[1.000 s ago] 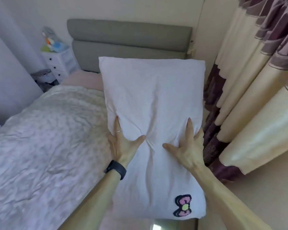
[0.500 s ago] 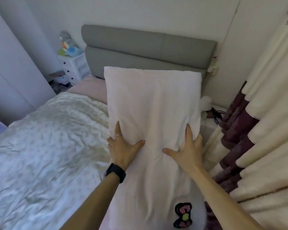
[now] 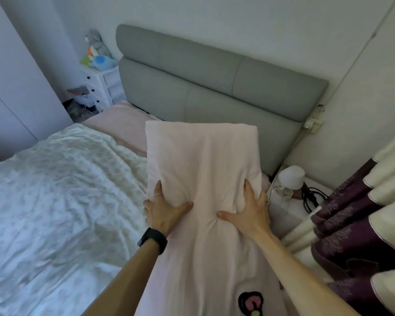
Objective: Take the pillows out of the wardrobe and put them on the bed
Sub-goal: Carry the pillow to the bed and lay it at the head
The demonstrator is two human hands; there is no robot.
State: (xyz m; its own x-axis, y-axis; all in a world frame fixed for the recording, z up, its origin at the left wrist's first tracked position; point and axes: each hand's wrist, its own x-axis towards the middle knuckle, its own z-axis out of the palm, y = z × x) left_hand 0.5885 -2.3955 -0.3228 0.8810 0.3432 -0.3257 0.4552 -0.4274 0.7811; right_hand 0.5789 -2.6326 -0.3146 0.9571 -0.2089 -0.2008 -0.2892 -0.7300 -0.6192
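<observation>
One pillow (image 3: 203, 160) over bed (image 3: 55, 190), headboard (image 3: 214, 87) behind, lamp (image 3: 291, 177), curtain (image 3: 351, 236) right

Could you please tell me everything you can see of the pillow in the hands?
The pillow is long, pale pink, soft wrinkled cloth, with a black-edged pink bow patch near its lower end. It is held up lengthwise, far end toward the headboard. The left hand and right hand grip its sides midway, thumbs dimpling its front.

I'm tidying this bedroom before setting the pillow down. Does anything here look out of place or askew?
The wall socket right of the headboard sits tilted, seemingly loose from the wall. Black cables lie tangled on the bedside table beside the lamp. The duvet is rumpled.
</observation>
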